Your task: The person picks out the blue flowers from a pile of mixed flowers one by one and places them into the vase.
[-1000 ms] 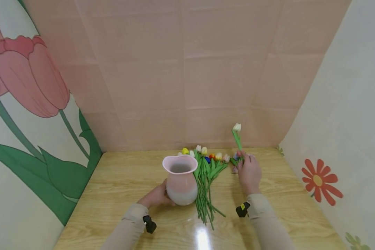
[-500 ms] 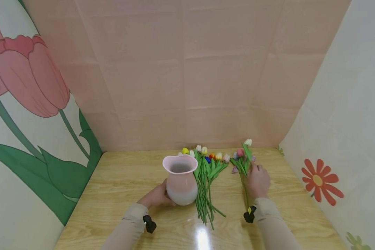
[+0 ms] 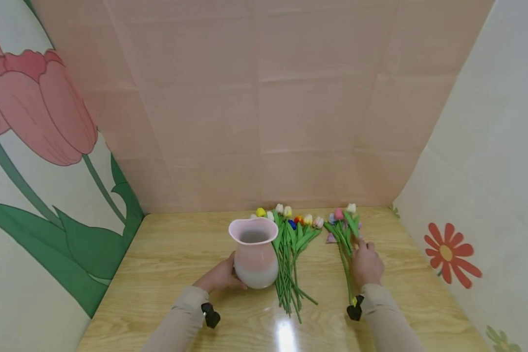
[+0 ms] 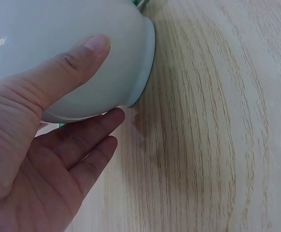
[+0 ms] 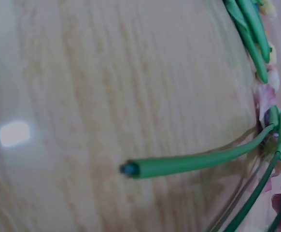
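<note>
Lower centre, the left hand curls parted fingers round a glossy pink-and-white vase; lower right, the right hand, nearly closed, pinches a green-stemmed white tulip.

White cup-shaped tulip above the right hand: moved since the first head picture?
Yes. In the head view, the white cup-shaped tulip has shifted right and down, closer to the fixed red painted flower.

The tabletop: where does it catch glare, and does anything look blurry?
Head view: white glare on the tabletop, below the flower stems; left wrist view: a bright spot at the right edge, small highlights on the vase; right wrist view: a white patch at left, wood grain looking soft.
</note>
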### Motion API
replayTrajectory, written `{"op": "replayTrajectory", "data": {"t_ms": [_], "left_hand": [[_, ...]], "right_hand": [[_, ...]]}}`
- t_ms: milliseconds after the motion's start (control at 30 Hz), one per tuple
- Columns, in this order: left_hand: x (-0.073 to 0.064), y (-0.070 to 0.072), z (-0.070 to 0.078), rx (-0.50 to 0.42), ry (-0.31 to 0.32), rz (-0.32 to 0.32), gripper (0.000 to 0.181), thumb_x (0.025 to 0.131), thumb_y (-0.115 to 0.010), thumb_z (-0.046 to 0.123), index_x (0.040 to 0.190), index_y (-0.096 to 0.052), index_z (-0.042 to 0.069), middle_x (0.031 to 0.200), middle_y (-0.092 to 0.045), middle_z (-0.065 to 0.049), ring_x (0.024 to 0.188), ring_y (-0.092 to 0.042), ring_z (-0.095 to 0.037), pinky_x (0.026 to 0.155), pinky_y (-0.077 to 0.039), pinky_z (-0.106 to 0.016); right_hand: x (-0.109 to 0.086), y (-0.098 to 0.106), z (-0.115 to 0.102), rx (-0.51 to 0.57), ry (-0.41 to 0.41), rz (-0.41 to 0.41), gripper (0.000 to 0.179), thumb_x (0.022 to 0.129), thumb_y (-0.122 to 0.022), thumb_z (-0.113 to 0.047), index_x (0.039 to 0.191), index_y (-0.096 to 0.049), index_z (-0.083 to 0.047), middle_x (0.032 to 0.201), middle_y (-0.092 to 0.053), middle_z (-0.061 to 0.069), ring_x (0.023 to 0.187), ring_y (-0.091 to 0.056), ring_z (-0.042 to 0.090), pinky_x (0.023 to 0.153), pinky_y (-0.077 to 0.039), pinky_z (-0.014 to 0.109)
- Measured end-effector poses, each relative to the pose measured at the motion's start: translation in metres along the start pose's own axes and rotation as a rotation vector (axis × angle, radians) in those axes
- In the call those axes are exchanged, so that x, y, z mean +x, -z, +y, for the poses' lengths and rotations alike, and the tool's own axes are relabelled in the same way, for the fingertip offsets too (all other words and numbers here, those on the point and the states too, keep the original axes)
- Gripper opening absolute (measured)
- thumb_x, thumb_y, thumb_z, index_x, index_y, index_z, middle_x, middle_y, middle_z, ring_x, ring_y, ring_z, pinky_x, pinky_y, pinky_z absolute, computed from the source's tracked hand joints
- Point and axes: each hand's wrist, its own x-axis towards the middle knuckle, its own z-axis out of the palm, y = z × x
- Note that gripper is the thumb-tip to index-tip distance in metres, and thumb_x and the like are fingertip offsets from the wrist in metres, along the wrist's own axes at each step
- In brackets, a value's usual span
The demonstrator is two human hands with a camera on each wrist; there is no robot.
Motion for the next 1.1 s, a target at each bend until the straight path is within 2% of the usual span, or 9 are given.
{"op": "replayTrajectory", "data": {"t_ms": [167,567,767,867,1000,1100], "left_hand": [[-0.001,0.001,0.001,0.006,-0.005,0.004,0.101,0.070,-0.087,0.015,0.149,-0.024,0.011,0.150,-0.039,-0.012,0.136,-0.040,-0.028,0.111,-0.033,-0.049],[0.000,0.000,-0.002,-0.028,0.016,0.002,0.099,0.069,-0.088,0.018,0.147,-0.027,0.013,0.149,-0.041,-0.011,0.133,-0.044,-0.028,0.110,-0.036,-0.047],[0.002,-0.001,-0.003,-0.019,-0.011,0.004,0.099,0.069,-0.088,0.018,0.146,-0.027,0.008,0.148,-0.042,-0.014,0.131,-0.046,-0.030,0.108,-0.038,-0.048],[0.002,-0.001,-0.003,-0.020,-0.010,0.002,0.099,0.070,-0.088,0.018,0.147,-0.026,0.008,0.149,-0.041,-0.014,0.132,-0.046,-0.031,0.108,-0.038,-0.048],[0.002,0.000,-0.002,-0.021,-0.007,0.004,0.099,0.070,-0.088,0.018,0.147,-0.026,0.010,0.149,-0.040,-0.013,0.133,-0.044,-0.030,0.109,-0.037,-0.048],[0.002,0.000,-0.003,-0.019,-0.002,0.006,0.099,0.070,-0.088,0.017,0.147,-0.027,0.012,0.149,-0.040,-0.012,0.134,-0.043,-0.029,0.110,-0.035,-0.049]], "right_hand": [[-0.005,-0.004,0.003,-0.013,-0.005,-0.008,0.038,0.094,-0.054,-0.017,0.131,-0.052,-0.006,0.111,-0.053,0.028,0.080,-0.059,0.050,0.048,-0.044,0.056],[-0.010,-0.007,0.001,-0.017,-0.050,-0.002,0.042,0.093,-0.049,-0.018,0.132,-0.052,-0.001,0.114,-0.054,0.031,0.092,-0.055,0.053,0.066,-0.043,0.065],[-0.008,-0.005,-0.004,-0.001,-0.050,-0.001,0.045,0.095,-0.048,-0.024,0.133,-0.047,-0.001,0.131,-0.046,0.034,0.115,-0.047,0.053,0.090,-0.035,0.070],[-0.006,-0.005,-0.009,-0.006,-0.017,0.013,0.052,0.095,-0.052,-0.032,0.136,-0.043,-0.002,0.139,-0.038,0.036,0.125,-0.038,0.053,0.098,-0.028,0.071],[-0.005,-0.010,-0.020,-0.017,0.071,0.016,0.070,0.093,-0.054,-0.047,0.146,-0.035,-0.006,0.146,-0.029,0.035,0.133,-0.026,0.053,0.102,-0.019,0.074],[-0.009,-0.015,-0.033,-0.020,0.141,-0.017,0.082,0.092,-0.050,-0.058,0.152,-0.025,-0.009,0.151,-0.021,0.035,0.137,-0.019,0.055,0.103,-0.013,0.076]]}}
